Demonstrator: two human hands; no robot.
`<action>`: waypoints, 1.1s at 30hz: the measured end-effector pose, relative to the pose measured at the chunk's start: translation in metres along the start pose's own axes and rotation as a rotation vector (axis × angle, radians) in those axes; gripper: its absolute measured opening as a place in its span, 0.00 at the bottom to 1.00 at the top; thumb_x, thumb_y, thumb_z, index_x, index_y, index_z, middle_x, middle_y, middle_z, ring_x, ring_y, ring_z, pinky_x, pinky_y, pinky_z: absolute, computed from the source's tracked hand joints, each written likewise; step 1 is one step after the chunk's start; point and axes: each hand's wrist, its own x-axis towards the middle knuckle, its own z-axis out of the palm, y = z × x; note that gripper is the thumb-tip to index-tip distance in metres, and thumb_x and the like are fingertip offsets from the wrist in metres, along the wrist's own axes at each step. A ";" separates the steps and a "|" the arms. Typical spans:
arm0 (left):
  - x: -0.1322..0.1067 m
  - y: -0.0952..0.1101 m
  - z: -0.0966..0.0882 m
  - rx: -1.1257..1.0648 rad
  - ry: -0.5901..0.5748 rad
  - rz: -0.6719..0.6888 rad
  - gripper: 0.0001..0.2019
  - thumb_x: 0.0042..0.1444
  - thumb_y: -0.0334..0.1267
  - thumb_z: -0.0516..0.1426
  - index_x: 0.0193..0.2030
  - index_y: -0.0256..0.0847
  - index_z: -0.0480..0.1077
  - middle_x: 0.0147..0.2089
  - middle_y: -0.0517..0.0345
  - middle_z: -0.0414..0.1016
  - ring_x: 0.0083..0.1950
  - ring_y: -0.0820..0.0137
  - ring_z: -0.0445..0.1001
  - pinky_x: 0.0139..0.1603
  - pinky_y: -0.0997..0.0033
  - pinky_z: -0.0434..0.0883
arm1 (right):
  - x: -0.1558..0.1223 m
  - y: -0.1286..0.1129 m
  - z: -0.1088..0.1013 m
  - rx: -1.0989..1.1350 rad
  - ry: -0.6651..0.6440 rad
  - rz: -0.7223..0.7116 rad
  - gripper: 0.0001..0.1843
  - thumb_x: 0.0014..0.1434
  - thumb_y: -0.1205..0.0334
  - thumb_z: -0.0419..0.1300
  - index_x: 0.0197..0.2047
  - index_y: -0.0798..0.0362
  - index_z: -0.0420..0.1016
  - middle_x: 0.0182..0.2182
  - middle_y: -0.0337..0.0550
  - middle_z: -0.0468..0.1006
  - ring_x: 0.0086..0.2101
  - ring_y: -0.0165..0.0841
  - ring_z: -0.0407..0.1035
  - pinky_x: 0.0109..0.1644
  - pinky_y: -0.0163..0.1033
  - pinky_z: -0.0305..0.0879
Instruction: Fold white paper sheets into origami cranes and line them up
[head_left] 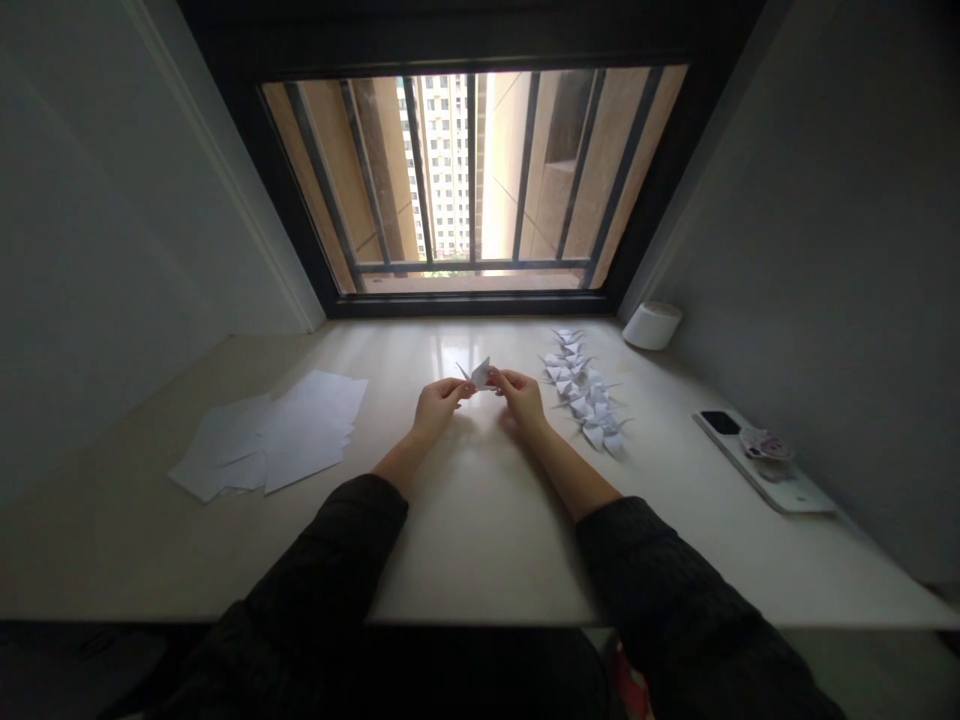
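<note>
Between my two hands, just above the white sill top, is a small folded white paper crane (481, 374). My left hand (442, 402) pinches it from the left, near a thin pointed end that sticks up. My right hand (520, 396) grips its right side with thumb and forefinger. Parts of the crane are hidden behind my fingertips. To the right of my right hand, several finished paper cranes (577, 385) lie close together in a long cluster. Off to the left, loose sheets of white paper (311, 430) lie overlapping in a fanned pile.
A white phone (780, 480) with a decorated grip lies at the right by the wall. A white roll (652, 326) stands in the back right corner. Beyond the sill (480, 560) is a dark-framed window (472, 305) with bars outside. Walls close in both sides.
</note>
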 end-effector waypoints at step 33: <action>-0.016 0.017 0.008 0.400 0.145 0.146 0.18 0.52 0.55 0.56 0.41 0.48 0.78 0.34 0.62 0.80 0.35 0.64 0.74 0.34 0.71 0.64 | -0.018 -0.014 0.006 -0.699 0.011 -0.452 0.10 0.58 0.55 0.57 0.33 0.47 0.80 0.31 0.43 0.79 0.35 0.38 0.68 0.42 0.42 0.62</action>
